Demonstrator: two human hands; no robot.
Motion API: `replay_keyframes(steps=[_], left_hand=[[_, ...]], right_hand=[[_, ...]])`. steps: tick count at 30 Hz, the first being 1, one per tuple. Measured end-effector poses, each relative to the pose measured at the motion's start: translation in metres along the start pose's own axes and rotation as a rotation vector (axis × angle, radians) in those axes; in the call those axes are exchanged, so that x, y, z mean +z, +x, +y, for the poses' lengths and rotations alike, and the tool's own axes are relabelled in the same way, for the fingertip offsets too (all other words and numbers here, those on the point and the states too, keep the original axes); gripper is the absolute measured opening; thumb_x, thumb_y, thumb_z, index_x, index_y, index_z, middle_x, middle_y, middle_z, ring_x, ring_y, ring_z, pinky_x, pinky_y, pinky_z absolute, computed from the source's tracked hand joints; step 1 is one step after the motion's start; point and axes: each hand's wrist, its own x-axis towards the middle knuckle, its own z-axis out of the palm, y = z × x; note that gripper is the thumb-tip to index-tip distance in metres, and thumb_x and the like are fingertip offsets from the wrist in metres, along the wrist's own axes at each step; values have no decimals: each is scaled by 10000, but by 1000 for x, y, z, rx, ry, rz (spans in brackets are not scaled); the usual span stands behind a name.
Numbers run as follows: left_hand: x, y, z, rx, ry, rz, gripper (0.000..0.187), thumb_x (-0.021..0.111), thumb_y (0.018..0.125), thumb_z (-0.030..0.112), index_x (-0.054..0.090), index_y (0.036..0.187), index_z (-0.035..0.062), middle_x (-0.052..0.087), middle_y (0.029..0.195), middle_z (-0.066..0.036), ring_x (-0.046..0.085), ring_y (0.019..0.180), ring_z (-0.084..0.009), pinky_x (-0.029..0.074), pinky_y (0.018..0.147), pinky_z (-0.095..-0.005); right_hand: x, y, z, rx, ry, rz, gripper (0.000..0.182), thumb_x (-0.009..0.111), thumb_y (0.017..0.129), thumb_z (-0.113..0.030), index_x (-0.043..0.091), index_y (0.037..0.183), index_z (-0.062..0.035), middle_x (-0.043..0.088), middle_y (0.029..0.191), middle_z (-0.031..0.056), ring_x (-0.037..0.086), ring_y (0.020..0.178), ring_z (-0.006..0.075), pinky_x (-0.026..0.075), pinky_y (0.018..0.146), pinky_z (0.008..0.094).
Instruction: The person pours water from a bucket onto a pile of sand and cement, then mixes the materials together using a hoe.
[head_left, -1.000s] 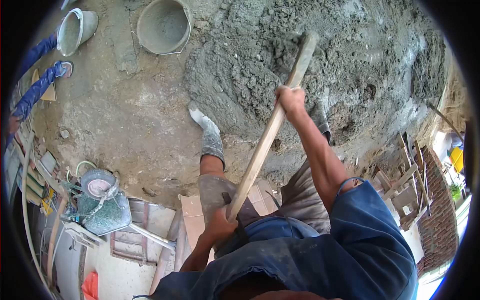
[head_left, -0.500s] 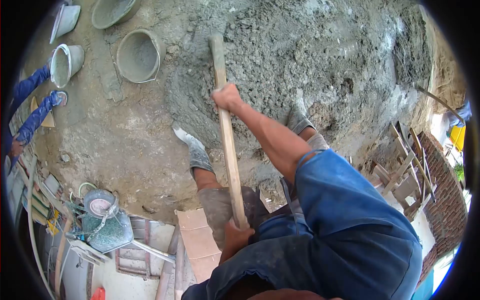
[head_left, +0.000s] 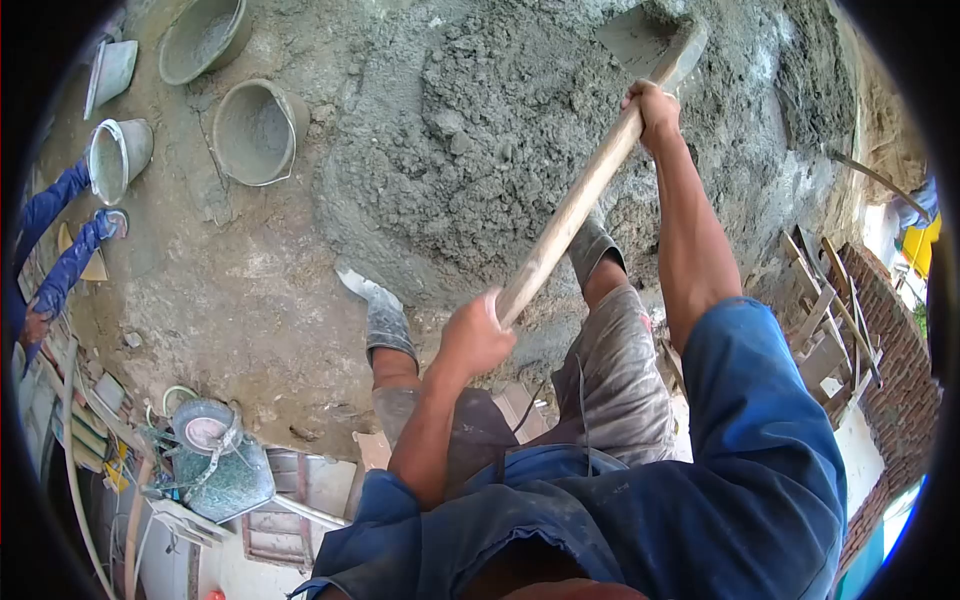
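A hoe with a long pale wooden handle [head_left: 570, 220] slants from my waist up to the right. Near its head, my right hand [head_left: 655, 112] is wrapped round the handle with the arm stretched out. My left hand [head_left: 476, 335] closes on the lower end, in front of my body. The hoe's broad, mortar-smeared blade [head_left: 636, 40] lies at the top of the wet grey concrete mix [head_left: 500, 150]; its edge is partly hidden there. My boots, caked with mix, stand at the near side of the heap.
Several buckets stand at upper left, including a grey bucket [head_left: 255, 132] and a tilted bucket [head_left: 121, 160] beside a co-worker's blue sleeves [head_left: 70, 250]. A wheelbarrow [head_left: 222, 470] lies lower left. At right are scrap boards [head_left: 825, 300], a brick wall [head_left: 890, 370] and another tool's handle [head_left: 875, 180].
The hoe has swung from upright at the heap's left to slanting toward its upper right. My right hand moved up and right with it; my left hand rose from my lap.
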Motion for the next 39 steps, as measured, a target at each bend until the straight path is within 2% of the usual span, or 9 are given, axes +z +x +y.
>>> replay_keyframes(steps=[4, 10, 12, 16, 20, 25, 32, 35, 39], left_hand=[[-55, -79, -41, -130, 90, 6, 417, 646, 700, 110, 629, 1111, 41, 674, 909, -256, 651, 900, -426, 514, 767, -462], [-115, -196, -254, -444, 336, 126, 246, 652, 716, 82, 665, 961, 58, 683, 913, -202, 655, 912, -400, 508, 743, -444], [-126, -245, -316, -401, 320, 153, 229, 668, 712, 78, 664, 941, 63, 682, 900, -195, 657, 895, -394, 509, 740, -436], [-102, -359, -267, -539, 235, 54, 226, 753, 677, 98, 671, 887, 80, 677, 840, -171, 666, 838, -366, 518, 723, -406], [-74, -311, -173, -569, 194, -90, 231, 770, 701, 178, 675, 885, 74, 680, 792, -184, 674, 794, -372, 528, 702, -416], [-5, -206, -149, -572, -157, -143, 333, 733, 730, 212, 690, 1017, 48, 703, 855, -192, 696, 826, -345, 534, 729, -413], [-6, -36, -83, -87, 169, 292, 400, 715, 688, 112, 634, 1070, 24, 682, 919, -220, 662, 880, -408, 524, 781, -461], [-37, 47, -20, 4, 379, 392, 470, 743, 677, 133, 596, 1115, 49, 672, 927, -223, 640, 891, -428, 509, 770, -499], [-15, -39, -18, -184, 507, 334, 395, 706, 679, 101, 579, 1049, 42, 662, 869, -210, 649, 839, -422, 512, 740, -501]], right_hand=[[76, -60, 108, 180, 203, -90, 134, 586, 774, -43, 554, 835, 72, 588, 624, 126, 598, 517, 230, 523, 495, 381], [151, -298, 175, 380, 483, -80, 139, 613, 773, 16, 513, 857, 62, 611, 696, 139, 623, 584, 227, 518, 531, 360], [142, -354, 173, 499, 515, -89, 144, 621, 772, 16, 517, 865, 50, 622, 710, 141, 628, 601, 238, 525, 556, 377], [108, -432, 127, 610, 492, -89, 118, 618, 775, 20, 541, 864, 31, 618, 708, 135, 621, 579, 240, 523, 538, 379], [125, -339, 164, 659, 325, -236, 137, 578, 808, 34, 499, 919, 24, 556, 692, 114, 595, 560, 250, 525, 523, 401], [158, -213, 132, 540, 132, -208, 93, 619, 777, 8, 548, 718, 17, 564, 634, 95, 540, 472, 196, 476, 443, 352], [89, -88, -3, 50, 328, -236, 181, 509, 827, 30, 493, 986, 116, 554, 667, 95, 582, 502, 179, 561, 464, 340], [110, 24, -16, -98, 259, 0, 294, 616, 824, 22, 483, 1025, 190, 625, 720, 184, 646, 550, 219, 595, 501, 366], [141, -26, 83, 359, 238, -168, 383, 618, 770, 27, 454, 1087, 166, 591, 660, 148, 608, 498, 210, 564, 452, 379]])
